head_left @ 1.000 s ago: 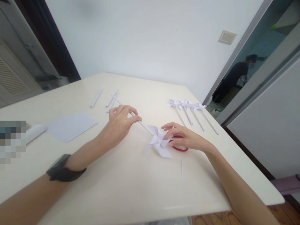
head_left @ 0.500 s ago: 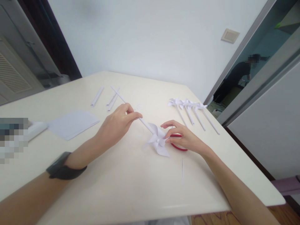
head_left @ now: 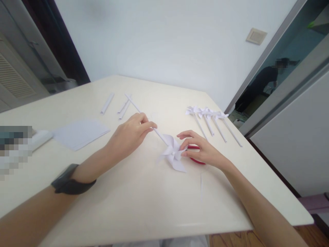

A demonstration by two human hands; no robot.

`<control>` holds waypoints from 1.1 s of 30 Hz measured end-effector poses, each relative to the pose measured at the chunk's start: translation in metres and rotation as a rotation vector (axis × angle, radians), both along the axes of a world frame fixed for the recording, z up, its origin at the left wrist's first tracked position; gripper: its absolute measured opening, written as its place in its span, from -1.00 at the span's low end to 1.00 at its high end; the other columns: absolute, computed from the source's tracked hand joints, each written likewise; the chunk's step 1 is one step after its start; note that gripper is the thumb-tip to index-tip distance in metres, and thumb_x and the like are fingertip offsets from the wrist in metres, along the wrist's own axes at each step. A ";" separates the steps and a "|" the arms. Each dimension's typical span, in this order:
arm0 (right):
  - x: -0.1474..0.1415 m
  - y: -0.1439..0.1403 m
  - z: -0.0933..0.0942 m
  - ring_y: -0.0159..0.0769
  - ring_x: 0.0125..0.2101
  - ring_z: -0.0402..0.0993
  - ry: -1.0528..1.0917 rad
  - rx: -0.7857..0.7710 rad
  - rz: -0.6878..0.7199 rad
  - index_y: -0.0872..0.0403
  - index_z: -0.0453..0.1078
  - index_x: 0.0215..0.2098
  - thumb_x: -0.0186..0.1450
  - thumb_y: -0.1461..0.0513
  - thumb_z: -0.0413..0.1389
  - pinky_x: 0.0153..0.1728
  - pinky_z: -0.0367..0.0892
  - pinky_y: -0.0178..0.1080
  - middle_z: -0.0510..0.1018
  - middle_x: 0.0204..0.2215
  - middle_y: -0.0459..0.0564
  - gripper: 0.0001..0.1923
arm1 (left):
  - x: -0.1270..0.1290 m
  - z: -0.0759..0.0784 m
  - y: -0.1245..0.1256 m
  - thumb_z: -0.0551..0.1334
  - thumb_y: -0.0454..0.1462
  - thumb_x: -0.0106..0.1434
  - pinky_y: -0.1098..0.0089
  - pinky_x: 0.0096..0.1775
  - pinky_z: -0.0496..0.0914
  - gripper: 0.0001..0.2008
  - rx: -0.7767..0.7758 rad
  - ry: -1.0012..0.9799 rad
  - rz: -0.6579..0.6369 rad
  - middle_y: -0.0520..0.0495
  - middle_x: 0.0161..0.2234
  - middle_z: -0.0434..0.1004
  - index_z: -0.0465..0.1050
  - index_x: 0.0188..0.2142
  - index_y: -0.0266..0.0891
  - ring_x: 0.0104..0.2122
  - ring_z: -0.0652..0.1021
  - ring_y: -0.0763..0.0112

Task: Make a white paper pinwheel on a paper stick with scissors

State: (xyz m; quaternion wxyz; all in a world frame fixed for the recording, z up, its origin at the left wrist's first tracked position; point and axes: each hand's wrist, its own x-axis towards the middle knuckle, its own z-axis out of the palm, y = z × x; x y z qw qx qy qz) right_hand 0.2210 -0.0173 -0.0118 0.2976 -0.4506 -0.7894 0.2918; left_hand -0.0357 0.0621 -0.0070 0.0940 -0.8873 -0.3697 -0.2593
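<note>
A white paper pinwheel point(head_left: 172, 153) on a rolled paper stick lies slanted over the middle of the table, its blades toward me. My left hand point(head_left: 133, 132), with a black band on the wrist, pinches the stick between thumb and fingers partway up. At the blades' right side, my right hand point(head_left: 199, 147) has its thumb and a finger closed on a blade edge, while the upper fingers stay loosely curved. Beneath that hand lies a red-handled tool point(head_left: 197, 161), its working end mostly hidden.
Several finished pinwheels point(head_left: 205, 112) lie in a row at the right. Rolled paper tubes point(head_left: 107, 103) rest at the back left, near a stack of white paper point(head_left: 82, 133). A thin white strip point(head_left: 201, 187) lies in front. Beyond a doorway, a person point(head_left: 264, 82) bends over.
The view has shifted slightly. Both hands keep nearly the same hold on the pinwheel, which has barely moved.
</note>
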 end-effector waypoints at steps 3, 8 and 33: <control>0.000 0.000 0.004 -0.25 0.09 0.23 0.013 0.008 -0.015 -0.02 0.43 -0.32 0.23 0.17 0.15 -0.01 0.30 -0.20 0.26 0.08 -0.05 -0.93 | -0.001 -0.002 0.002 0.05 -0.33 0.31 0.39 -0.35 0.28 -0.79 0.011 0.024 -0.012 -0.05 -0.32 0.32 0.45 -0.19 -0.17 -0.30 0.40 0.34; -0.002 -0.003 0.009 -0.29 0.08 0.23 0.041 -0.002 -0.013 -0.05 0.38 -0.17 0.30 0.18 0.05 0.02 0.28 -0.18 0.24 0.11 -0.05 -0.85 | -0.001 -0.006 0.006 0.01 -0.36 0.31 0.38 -0.33 0.27 -0.75 0.010 0.078 -0.074 -0.08 -0.26 0.30 0.43 -0.17 -0.15 -0.25 0.37 0.31; 0.009 0.003 0.004 -0.31 -0.09 0.37 0.426 -0.070 -0.313 -0.02 0.35 -0.10 0.32 0.11 -0.03 -0.16 0.32 -0.29 0.42 -0.08 -0.03 -0.75 | 0.002 -0.001 0.001 0.05 -0.23 0.33 0.35 -0.28 0.29 -0.74 -0.097 -0.070 -0.169 -0.08 -0.31 0.31 0.50 -0.21 -0.22 -0.30 0.39 0.35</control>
